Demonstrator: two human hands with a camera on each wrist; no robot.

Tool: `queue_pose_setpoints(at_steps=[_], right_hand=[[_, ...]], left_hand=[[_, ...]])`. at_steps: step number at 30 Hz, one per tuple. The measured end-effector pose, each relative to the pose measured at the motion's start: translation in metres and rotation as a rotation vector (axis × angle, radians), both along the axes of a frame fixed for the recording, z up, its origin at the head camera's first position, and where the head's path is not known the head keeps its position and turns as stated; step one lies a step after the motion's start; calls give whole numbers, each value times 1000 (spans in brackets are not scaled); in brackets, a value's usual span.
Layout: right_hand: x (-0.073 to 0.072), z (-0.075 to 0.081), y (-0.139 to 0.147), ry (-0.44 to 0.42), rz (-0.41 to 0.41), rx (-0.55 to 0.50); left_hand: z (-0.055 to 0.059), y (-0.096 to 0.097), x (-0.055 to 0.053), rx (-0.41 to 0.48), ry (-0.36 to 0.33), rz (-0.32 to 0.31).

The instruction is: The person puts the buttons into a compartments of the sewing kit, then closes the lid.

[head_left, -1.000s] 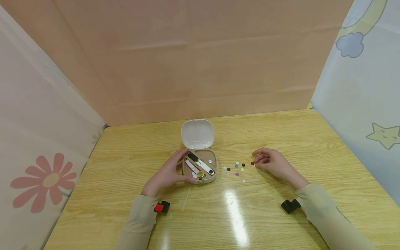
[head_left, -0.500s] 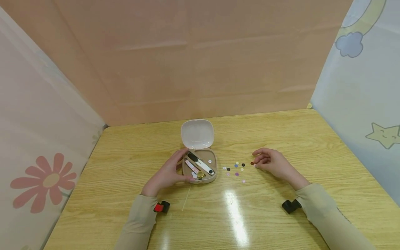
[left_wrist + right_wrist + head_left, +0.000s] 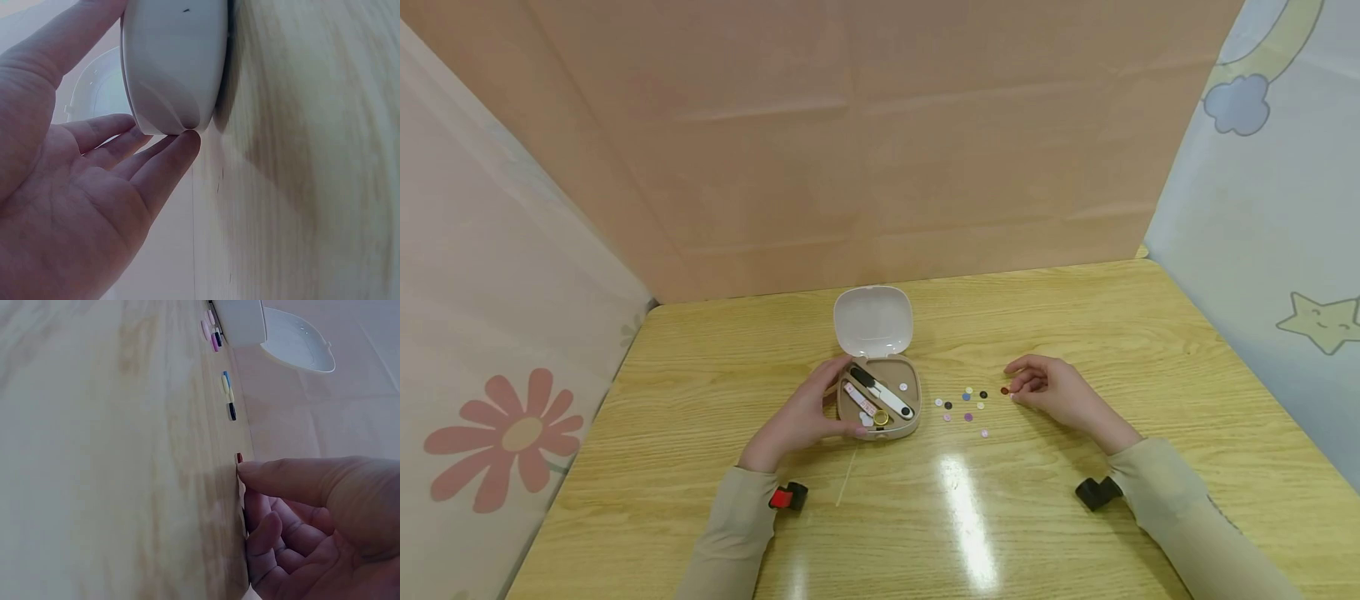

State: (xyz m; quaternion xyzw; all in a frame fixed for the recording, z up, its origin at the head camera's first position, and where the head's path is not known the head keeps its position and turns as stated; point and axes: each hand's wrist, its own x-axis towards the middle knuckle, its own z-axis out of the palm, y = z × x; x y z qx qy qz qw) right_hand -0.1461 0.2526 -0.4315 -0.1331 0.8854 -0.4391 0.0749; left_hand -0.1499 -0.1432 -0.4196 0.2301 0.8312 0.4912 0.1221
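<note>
My left hand [image 3: 808, 412] grips the left side of a sewing box [image 3: 913, 429], thumb at its front and fingers at its back corner. In the left wrist view the fingertips [image 3: 190, 140] touch the box wall [image 3: 178, 62]. Inside lie thread snips [image 3: 887, 396], a rolled-looking pink-and-white tape [image 3: 859, 398], a gold round piece [image 3: 881, 417] and a white button [image 3: 903, 387]. My right hand [image 3: 1052, 392] rests low over the table with loosely bent fingers. Its thumb tip [image 3: 250, 470] is right at a red button [image 3: 239, 457], which lies on the table.
Several loose buttons lie between box and right hand, among them a black one [image 3: 983, 395], a purple one [image 3: 968, 417] and a pink one [image 3: 985, 433]. The box's raised lid [image 3: 873, 321] stands behind it. A thin pale strip [image 3: 846, 479] lies in front. Fabric walls surround the wooden table [image 3: 700, 350].
</note>
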Motion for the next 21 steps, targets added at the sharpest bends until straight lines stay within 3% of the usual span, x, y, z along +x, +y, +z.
queue_pose_setpoints(at_steps=[12, 21], right_hand=[[5, 12, -4, -32, 2, -49], [1, -3, 5, -34, -1, -78]], left_hand=[[1, 0, -1, -11, -18, 3], [2, 0, 1, -12, -22, 7]])
